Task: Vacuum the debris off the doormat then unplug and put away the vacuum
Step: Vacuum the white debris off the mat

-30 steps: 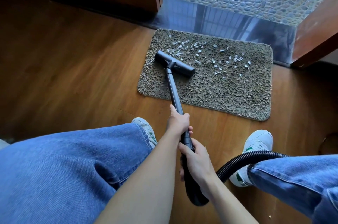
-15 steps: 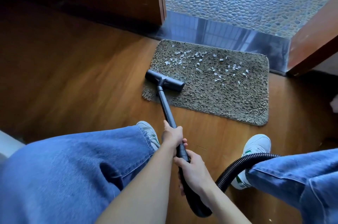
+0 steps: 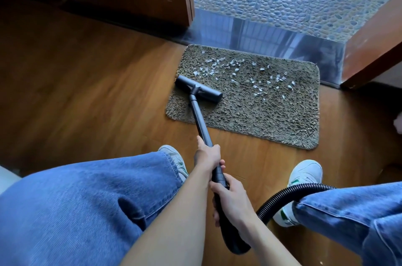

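Gripping the thick end of the black vacuum wand [image 3: 200,120], the right hand [image 3: 233,199] curls round it, a black ribbed hose [image 3: 280,197] looping off rightward. Just ahead, the left hand [image 3: 207,157] wraps the tube. Beyond, the black T-shaped floor head [image 3: 199,89] rests on the shaggy olive doormat [image 3: 261,120], white debris flecks [image 3: 237,70] scattered farther off.

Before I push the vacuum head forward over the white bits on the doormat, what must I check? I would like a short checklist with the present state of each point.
1. Grip: left hand and right hand both grip the wand: ok.
2. Vacuum head sits on the doormat, near its left edge: ok.
3. Debris lies beyond the head, ahead and to the right, within a forward push: ok.
4. Hose passes by the right leg; whether it is free: cannot tell.
5. Vacuum plugged in and running: cannot tell, its body is out of view.
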`<state>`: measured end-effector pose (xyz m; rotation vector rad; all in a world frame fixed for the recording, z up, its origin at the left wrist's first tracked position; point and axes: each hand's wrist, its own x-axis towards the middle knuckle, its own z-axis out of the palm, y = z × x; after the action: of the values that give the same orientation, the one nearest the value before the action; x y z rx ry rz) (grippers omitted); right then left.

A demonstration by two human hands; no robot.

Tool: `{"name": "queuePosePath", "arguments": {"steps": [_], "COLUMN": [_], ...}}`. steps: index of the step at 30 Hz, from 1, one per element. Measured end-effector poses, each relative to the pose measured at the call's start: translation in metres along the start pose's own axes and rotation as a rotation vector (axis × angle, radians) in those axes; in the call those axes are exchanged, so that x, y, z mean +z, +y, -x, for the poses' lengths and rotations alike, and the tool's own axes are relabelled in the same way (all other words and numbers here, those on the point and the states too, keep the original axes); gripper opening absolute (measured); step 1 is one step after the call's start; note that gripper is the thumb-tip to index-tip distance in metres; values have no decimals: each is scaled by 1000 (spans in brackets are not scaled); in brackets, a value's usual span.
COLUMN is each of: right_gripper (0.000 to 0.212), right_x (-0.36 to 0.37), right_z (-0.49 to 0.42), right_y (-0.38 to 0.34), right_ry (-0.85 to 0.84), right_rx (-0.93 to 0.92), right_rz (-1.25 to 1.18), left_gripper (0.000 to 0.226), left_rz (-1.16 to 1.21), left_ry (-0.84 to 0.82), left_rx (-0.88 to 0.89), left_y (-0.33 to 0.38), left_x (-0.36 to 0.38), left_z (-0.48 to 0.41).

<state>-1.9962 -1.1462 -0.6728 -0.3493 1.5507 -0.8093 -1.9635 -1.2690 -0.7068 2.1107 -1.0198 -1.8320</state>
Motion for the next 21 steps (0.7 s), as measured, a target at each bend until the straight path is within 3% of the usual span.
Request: {"name": "queuePosePath", "arguments": {"steps": [8, 13, 21], "right_gripper": [17, 13, 12], "right_x": [-6, -6, 1], "right_z": [-21, -18, 11], "right_y": [-11, -17, -11], "right_ry": [28, 42, 10], "right_rx": [2, 8, 30], "right_rz": [-59, -38, 37], "left_gripper": [77, 61, 62], "left_rz": [-47, -40, 15], "left_ry": [-44, -63, -63], "left_rx": [33, 34, -3], "left_y": [19, 21, -1], "left_x": [14, 15, 1], "left_z": [-24, -24, 0]}}
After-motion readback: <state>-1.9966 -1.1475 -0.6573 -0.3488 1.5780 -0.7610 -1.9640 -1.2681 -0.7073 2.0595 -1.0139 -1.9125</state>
